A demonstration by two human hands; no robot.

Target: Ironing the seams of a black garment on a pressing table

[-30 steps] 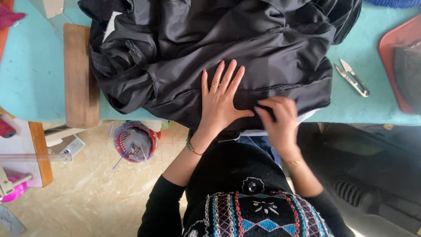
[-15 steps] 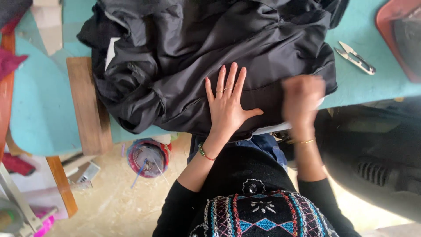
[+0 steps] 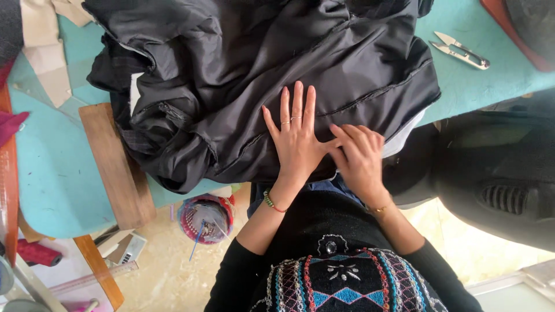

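Left hand (image 3: 296,144) spread flat, gripping nothing, on black garment (image 3: 260,75) at turquoise table's (image 3: 52,173) near edge, right hand (image 3: 359,157) curled, pressing the hem beside it; thread snips (image 3: 461,51) near the right edge

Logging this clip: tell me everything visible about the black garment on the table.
The black garment is a glossy, lining-like fabric, crumpled in a heap with seams and folds showing and a little white at its edges. It lies on the turquoise table, overlapping a wooden block. The left hand presses flat on it; the right hand works its near edge.
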